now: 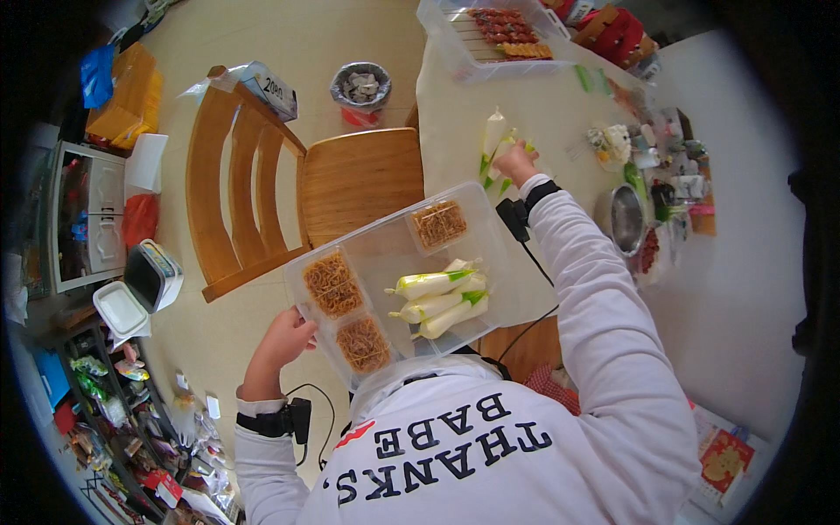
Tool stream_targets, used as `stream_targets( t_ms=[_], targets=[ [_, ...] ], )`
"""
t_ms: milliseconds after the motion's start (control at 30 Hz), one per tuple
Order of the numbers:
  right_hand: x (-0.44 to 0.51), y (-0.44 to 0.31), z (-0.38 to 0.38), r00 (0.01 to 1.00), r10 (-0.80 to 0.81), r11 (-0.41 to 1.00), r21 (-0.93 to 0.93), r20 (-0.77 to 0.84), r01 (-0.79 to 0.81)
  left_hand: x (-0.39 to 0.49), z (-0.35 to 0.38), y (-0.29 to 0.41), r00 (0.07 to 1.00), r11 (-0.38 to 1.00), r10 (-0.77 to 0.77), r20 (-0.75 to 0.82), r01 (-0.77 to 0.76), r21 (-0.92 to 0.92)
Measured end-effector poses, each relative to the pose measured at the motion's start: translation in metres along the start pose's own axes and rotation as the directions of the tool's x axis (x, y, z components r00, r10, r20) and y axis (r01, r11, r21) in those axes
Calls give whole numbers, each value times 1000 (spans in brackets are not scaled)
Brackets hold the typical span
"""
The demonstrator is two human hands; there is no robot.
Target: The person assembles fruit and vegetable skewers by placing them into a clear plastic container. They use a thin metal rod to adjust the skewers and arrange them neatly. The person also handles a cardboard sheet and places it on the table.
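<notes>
My left hand (289, 338) grips the left edge of a clear plastic bin (367, 249), held tilted before my body and over the table's near corner. Inside lie clear boxes of brown shredded food (333, 284) and several white-and-green piping-bag-like packets (435, 305) in a pile. Out over the cream-covered table, my right hand (516, 163) is on a group of similar packets (493, 134); its fingers touch them, but their grip is partly hidden.
A second clear bin (459, 69) with skewered food stands at the table's far end. A steel bowl (625, 220) and assorted goods line the wall side. A wooden chair (361, 177) is beside the table, a lined waste bin (361, 86) beyond. A black cable (535, 259) hangs near my right arm.
</notes>
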State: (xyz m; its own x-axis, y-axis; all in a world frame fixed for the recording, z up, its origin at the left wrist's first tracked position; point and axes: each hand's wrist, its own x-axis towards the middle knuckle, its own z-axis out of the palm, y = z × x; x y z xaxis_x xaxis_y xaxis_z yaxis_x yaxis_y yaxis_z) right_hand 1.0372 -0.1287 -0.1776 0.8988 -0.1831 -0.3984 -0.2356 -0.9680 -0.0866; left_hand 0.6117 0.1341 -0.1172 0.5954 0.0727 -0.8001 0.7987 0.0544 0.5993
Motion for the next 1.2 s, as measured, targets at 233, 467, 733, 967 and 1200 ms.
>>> stream_targets(
  t_ms=[233, 467, 733, 967, 1200],
  targets=[
    [35, -10, 0, 978, -156, 974, 140, -137, 175, 0, 3, -4, 999, 1000, -11, -44, 11, -1],
    [13, -45, -2, 975, -216, 970, 100, -48, 220, -2, 5, -2, 995, 999, -38, -94, 41, 31],
    [57, -7, 0, 974, -226, 974, -23, -9, 226, 0, 4, -7, 992, 999, -16, -126, 21, 37],
    [51, 20, -19, 932, -332, 901, 243, -145, 359, 2, 2, -1, 992, 997, -3, -127, 12, 75],
    [-142, 69, -100, 519, -848, 413, 751, 110, 515, 3, 2, 10, 989, 985, 49, -137, -26, 170]
  ],
)
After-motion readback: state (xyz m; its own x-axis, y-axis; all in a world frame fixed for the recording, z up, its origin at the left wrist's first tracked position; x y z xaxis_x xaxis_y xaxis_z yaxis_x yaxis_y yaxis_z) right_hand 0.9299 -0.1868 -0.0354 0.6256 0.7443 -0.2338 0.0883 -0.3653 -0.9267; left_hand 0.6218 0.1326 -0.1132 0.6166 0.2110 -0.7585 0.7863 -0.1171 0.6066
